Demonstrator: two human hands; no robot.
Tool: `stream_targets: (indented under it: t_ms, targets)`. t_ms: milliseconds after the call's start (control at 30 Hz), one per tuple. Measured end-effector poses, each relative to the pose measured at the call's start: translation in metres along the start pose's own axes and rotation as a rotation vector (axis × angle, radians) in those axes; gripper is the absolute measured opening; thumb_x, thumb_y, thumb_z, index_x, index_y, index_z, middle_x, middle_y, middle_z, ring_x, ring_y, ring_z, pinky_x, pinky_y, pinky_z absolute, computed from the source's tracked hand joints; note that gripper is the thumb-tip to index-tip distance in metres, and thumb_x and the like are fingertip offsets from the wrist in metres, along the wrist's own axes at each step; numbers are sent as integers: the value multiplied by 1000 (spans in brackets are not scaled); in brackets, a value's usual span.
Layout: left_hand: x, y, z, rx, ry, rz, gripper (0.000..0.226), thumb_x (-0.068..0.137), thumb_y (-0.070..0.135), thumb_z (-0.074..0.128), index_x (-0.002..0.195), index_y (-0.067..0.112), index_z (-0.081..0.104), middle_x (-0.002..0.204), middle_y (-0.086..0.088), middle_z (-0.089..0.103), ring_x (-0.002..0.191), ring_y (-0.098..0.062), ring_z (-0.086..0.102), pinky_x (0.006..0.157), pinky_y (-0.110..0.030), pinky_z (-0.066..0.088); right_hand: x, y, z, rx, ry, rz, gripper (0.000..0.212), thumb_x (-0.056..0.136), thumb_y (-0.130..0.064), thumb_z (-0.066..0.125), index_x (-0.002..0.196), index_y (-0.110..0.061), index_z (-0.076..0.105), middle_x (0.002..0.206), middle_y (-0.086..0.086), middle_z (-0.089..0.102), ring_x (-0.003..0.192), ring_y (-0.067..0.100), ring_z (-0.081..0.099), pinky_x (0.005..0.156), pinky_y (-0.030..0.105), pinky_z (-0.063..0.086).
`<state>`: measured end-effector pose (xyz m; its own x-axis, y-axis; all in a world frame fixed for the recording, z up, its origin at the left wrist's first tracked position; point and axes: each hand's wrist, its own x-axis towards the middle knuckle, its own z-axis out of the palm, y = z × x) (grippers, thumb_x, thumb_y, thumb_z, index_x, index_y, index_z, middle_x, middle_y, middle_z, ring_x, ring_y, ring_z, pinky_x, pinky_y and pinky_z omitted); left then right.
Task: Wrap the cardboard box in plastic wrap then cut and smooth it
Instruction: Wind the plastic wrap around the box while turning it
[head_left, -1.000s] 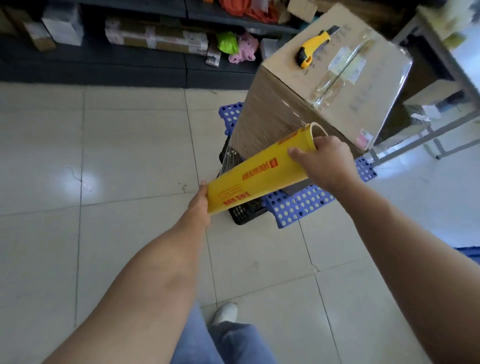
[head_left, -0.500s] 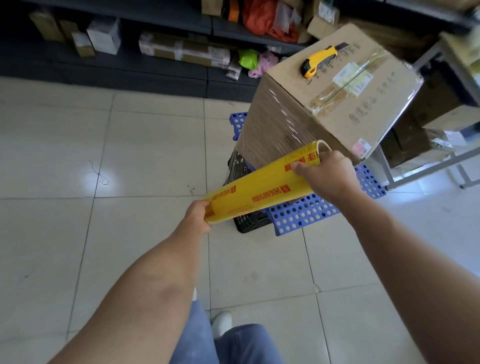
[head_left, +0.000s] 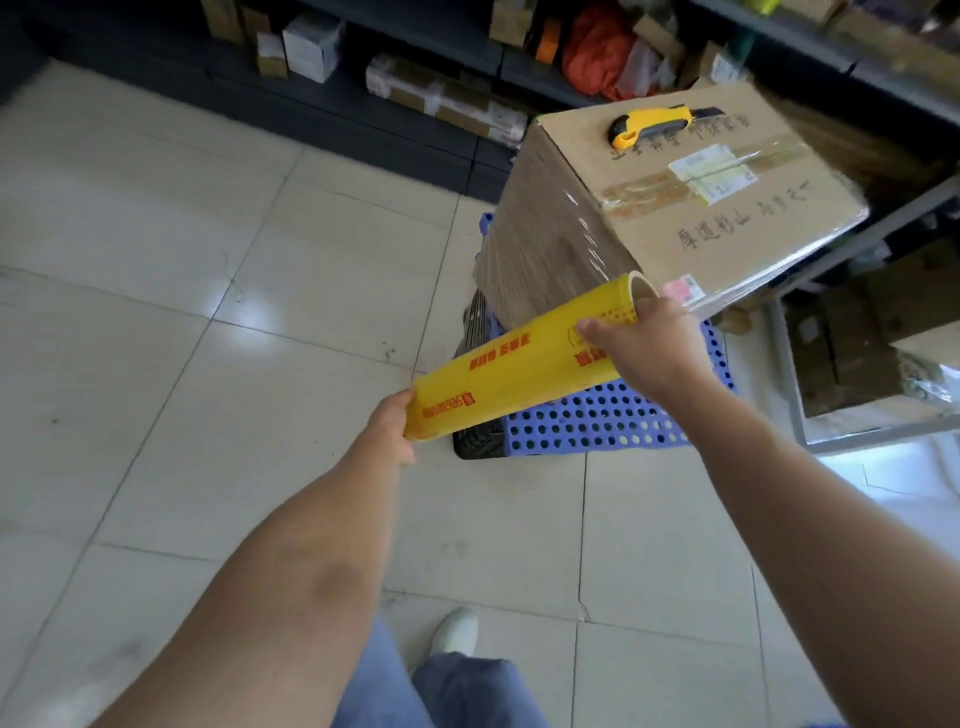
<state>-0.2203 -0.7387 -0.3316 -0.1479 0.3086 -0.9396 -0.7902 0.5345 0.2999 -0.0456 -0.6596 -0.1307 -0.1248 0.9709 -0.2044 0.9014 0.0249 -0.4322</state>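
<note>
Head view: the cardboard box (head_left: 727, 218) sits on a blue perforated stool (head_left: 597, 421), film glinting on its near side. The left hand (head_left: 389, 431) grips the yellow plastic wrap roll (head_left: 519, 364) at its low end. The right hand (head_left: 639, 348) curls its fingers (head_left: 592, 328) round the top, likely to keep the film taut. A utility knife (head_left: 649, 124) waits on the box by a shipping label (head_left: 711, 174) and handwritten Chinese. The roll's red print is unreadable.

Behind the plastic wrap roll (head_left: 519, 364) the fingers of the left grip (head_left: 392, 431) and the right grip (head_left: 641, 348) are hidden. Under the blue stool (head_left: 597, 423) the black crate (head_left: 474, 442) is mostly covered. The handwriting on the cardboard box (head_left: 727, 228) is too blurred to read.
</note>
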Motion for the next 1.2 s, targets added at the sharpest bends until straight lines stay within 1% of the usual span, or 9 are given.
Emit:
stream_targets:
  t_ms: [133,267,400,533,767,900,967,1100,1200]
  targets:
    - [-1,-39,4,-95,-30,14,57,92,26,54,144,19,31,148,-7,35,134,-25,38,114,-49,16,-5,30,-8,2,-51,-23,32,78,-24,64,95,3,61,87,20,69,63,26,56,67,47,55]
    - [-4,-56,13,-52,-40,31,51,89,50,51,133,26,44,133,-3,52,120,-22,50,111,-44,20,-8,42,-15,-36,-41,-23,53,80,-59,59,98,-10,63,88,7,69,77,23,65,71,42,57]
    - [2,-61,24,40,37,52,63,87,63,46,131,17,42,123,-9,49,116,-26,49,108,-42,30,-4,43,-23,-127,-26,-22,50,83,-58,58,102,-12,62,86,6,66,72,20,63,62,35,56]
    - [-7,-61,30,52,23,56,29,93,43,47,100,15,50,101,-12,56,99,-27,52,86,-34,43,4,48,-29,-104,-99,7,44,83,-47,64,108,-12,54,87,7,64,75,24,64,67,40,58]
    - [-4,-82,42,-3,65,86,31,96,18,45,126,11,49,120,-13,53,103,-27,53,87,-37,39,15,84,-34,-66,-180,-14,32,81,-27,69,102,-8,56,74,4,53,58,16,47,49,27,40]
    - [-3,-111,64,-69,82,61,34,94,23,41,125,13,50,122,-12,56,99,-26,53,86,-39,34,22,98,-43,-121,-211,-121,34,81,-45,67,86,-16,51,62,-1,44,49,12,39,45,26,34]
    - [-4,-128,80,-139,84,64,30,94,34,42,117,18,51,123,-10,57,101,-25,53,97,-41,33,25,107,-50,-165,-207,-194,37,84,-48,63,81,-12,52,62,-1,44,50,12,40,45,25,33]
    - [-10,-164,108,-237,89,77,51,94,55,41,131,22,46,116,-3,56,122,-26,52,107,-43,29,30,130,-66,-233,-250,-319,32,85,-37,64,73,-13,47,66,2,48,56,16,45,48,27,34]
    - [-19,-184,120,-299,83,87,40,95,48,42,126,22,48,111,-6,57,110,-27,58,98,-39,36,35,142,-78,-189,-333,-372,22,81,-23,65,88,-4,56,74,9,55,62,21,50,57,35,46]
